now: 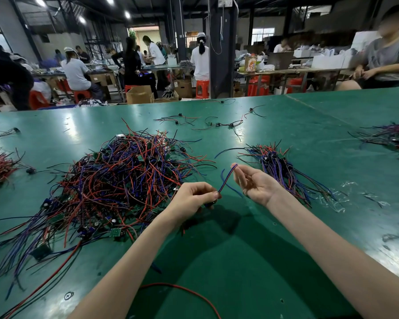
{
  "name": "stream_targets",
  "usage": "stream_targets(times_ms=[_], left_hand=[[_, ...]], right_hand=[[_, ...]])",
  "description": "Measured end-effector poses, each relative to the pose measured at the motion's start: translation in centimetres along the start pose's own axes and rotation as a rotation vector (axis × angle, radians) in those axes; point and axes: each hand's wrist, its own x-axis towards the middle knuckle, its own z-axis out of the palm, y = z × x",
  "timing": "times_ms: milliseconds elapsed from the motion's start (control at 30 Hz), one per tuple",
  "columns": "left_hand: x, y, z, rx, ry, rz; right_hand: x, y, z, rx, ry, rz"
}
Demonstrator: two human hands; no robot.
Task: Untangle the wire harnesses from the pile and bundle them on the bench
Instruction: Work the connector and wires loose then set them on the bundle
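Red-and-blue harness (227,179) stretches between your 2 hands above the bench (240,249). Your left hand (194,199) pinches its lower end; your right hand (253,183) lies palm-up, fingers loose, touching its tip. The pile (115,180) sits just left.

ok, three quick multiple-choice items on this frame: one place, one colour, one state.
1. The big tangled pile of red, blue and black wires lies:
A) left of the left hand
B) on the floor
C) in a box

2. The thin insulated wire pair between the hands is:
A) yellow and green
B) red and blue
C) white

3. The left hand is:
A) lying flat and open
B) pinching the wire pair
C) out of view

Key:
A, the pile spreads across the bench to that hand's left.
B, red and blue strands run up to the right hand.
B, its fingers curl round the pair's lower end.
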Motion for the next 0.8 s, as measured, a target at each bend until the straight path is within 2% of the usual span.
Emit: stream_targets(times_ms=[167, 233, 400, 600, 700, 800], left_hand=[[0.0, -0.1, -0.1, -0.001, 0.028, 0.002], [0.0, -0.1, -0.1, -0.005, 0.033, -0.007], [0.0, 0.4, -0.4, -0.040, 0.047, -0.036], [-0.3, 0.7, -0.3, -0.092, -0.011, -0.041], [-0.3, 0.9, -0.3, -0.093, -0.014, -0.044], [-0.4, 0.9, -0.4, -0.084, -0.022, -0.053]], right_hand=[[0.2, 0.1, -0.3, -0.010, 0.011, -0.012], [0.4, 0.0, -0.1, -0.104, 0.031, -0.103], [1.2, -0.7, -0.7, -0.551, 0.085, -0.633], [2.0, -0.3, -2.4, -1.412, 0.111, -1.336], [2.3, -0.6, -3.2, -1.636, 0.101, -1.532], [2.4, -0.7, -3.2, -1.711, 0.077, -1.653]])
